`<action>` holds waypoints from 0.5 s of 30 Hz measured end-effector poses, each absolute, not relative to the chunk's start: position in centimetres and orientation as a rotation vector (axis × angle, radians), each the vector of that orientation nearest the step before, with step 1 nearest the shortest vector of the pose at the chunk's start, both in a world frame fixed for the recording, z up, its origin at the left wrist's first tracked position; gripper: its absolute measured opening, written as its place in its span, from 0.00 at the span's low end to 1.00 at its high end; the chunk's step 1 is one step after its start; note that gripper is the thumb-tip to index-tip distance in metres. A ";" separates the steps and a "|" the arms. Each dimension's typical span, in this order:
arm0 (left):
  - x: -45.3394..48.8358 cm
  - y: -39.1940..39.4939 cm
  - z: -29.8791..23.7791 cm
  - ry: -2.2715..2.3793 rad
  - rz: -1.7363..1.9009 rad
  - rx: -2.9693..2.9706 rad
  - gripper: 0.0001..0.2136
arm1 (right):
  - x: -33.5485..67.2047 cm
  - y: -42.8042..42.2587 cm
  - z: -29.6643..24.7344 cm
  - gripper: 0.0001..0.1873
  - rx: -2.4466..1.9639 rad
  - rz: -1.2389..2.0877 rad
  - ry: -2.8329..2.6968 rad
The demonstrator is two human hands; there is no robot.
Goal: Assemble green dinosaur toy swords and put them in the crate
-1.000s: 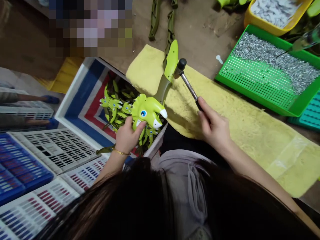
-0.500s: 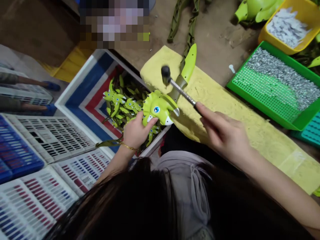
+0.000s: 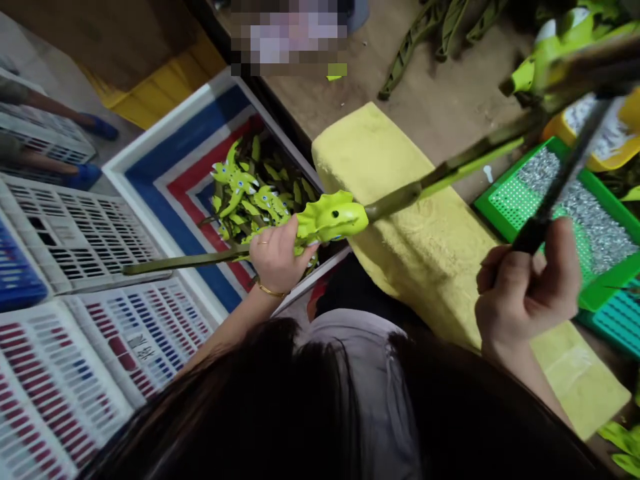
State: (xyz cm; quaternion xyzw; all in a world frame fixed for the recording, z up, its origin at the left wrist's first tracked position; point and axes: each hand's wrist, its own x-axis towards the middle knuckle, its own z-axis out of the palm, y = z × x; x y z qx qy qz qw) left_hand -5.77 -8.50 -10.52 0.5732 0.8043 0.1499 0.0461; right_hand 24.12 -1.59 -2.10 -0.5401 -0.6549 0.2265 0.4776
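Hammer (image 3: 566, 167) and green toy head (image 3: 337, 217) were well apart, one in each hand. The left hand (image 3: 280, 250) was wrapped around the head's left end, so the head pointed right, its free end over the left part of the yellow pad (image 3: 425, 247); whether the two touched could not be told. The long axis ran across the scene: an olive strip (image 3: 185, 261) stuck out left of that hand, and a longer olive-and-green strip (image 3: 440, 179) reached right and far, seeming to join the head. The right hand (image 3: 530, 283) gripped the hammer's handle, well right of the head and a little nearer. Its shaft slanted far and right, away from the head; the striking end was blurred.
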 end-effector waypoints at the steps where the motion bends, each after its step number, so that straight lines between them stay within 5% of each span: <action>1: -6.1 -8.6 -10.7 2.469 0.493 1.747 0.32 | 24.2 -1.3 -2.4 0.25 -1.300 0.521 -1.456; 15: -5.5 -8.2 -8.5 2.050 0.724 1.413 0.23 | 20.9 0.6 -5.4 0.25 -1.091 0.429 -1.268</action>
